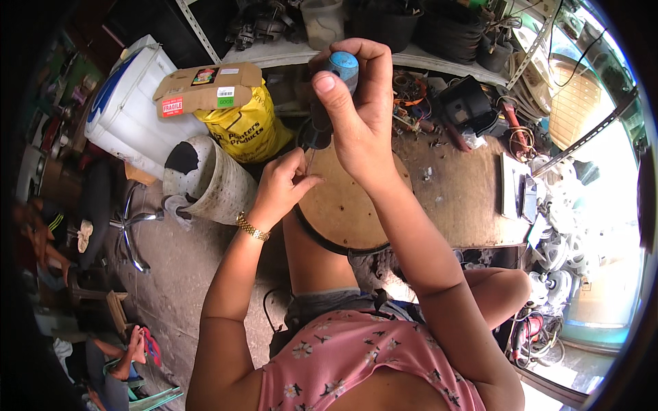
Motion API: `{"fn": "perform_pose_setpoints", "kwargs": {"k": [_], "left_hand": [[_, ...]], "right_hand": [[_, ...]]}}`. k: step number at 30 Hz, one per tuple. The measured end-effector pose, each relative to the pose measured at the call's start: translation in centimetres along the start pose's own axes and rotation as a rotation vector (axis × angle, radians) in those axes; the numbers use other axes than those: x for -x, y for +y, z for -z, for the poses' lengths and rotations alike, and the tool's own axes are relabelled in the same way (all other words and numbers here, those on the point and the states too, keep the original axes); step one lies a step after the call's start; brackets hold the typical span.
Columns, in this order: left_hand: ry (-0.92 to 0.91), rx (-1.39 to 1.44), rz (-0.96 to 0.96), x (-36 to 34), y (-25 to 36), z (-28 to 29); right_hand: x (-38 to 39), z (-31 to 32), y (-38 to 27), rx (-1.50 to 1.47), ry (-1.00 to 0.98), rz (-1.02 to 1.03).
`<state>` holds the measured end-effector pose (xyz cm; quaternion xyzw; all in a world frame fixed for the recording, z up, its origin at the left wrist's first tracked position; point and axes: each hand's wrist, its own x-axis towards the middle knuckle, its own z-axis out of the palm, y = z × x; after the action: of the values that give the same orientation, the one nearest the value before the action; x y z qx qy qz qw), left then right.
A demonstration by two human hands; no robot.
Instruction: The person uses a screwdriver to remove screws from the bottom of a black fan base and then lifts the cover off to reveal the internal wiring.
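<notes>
My right hand (363,116) is raised over the round wooden seat and closed around a screwdriver (345,64), whose blue-ended handle points up toward me. Below that fist, dark parts show, but their outline is hard to make out. My left hand (279,183), with a gold watch band (252,227) at the wrist, is closed at the seat's left edge. Its thumb and fingers pinch near a thin rod; what exactly they hold is too small to tell. The tan round seat (346,216) has a black rim and small holes, and stands in front of my lap.
Left stand a whitish bucket (226,185), a yellow sack (250,130) beneath flattened cardboard (205,89), and a white container (130,103). A wooden bench (452,198) at right carries wires, a red wrench (515,130) and a black box (469,103). Another person's legs (120,363) show lower left.
</notes>
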<state>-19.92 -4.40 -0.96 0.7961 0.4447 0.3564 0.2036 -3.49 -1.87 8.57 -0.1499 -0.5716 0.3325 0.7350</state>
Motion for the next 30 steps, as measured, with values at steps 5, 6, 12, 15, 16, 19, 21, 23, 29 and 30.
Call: {"fn": "perform_pose_setpoints", "kwargs": {"k": [5,6,12,15,16,19,21,23,29,30], "left_hand": [[-0.173,0.022,-0.099,0.6,-0.4,0.8],[-0.221,-0.088,-0.150,1.3,-1.8,0.7],[-0.308,-0.067,-0.070,2.3,-5.0,-0.1],[-0.296,-0.089,-0.102,2.5,-5.2,-0.2],[-0.315,-0.112,-0.068,2.4,-5.1,-0.5],[-0.306,-0.286,-0.067,2.8,-4.9,-0.8],[-0.300,-0.426,-0.108,2.5,-4.3,-1.3],[-0.303,-0.579,-0.128,2.2,-3.7,-1.6],[-0.239,-0.646,-0.191,2.2,-4.2,-1.9],[-0.230,-0.637,-0.181,2.3,-4.2,-2.0]], "right_hand": [[-0.8,0.2,-1.2,-0.284,-0.041,-0.239],[-1.0,0.5,-0.7,-0.248,-0.103,-0.215],[0.6,1.3,-0.5,-0.362,-0.046,0.070],[2.2,3.6,-3.5,-0.276,-0.002,0.160],[3.0,4.5,-4.9,-0.240,0.053,0.137],[4.9,6.1,-7.3,-0.300,0.028,0.011],[5.8,6.8,-7.9,-0.296,0.041,-0.037],[6.4,7.3,-7.9,-0.285,0.051,-0.055],[7.1,7.3,-8.2,-0.292,0.075,-0.073],[7.2,7.3,-8.3,-0.296,0.076,-0.078]]}}
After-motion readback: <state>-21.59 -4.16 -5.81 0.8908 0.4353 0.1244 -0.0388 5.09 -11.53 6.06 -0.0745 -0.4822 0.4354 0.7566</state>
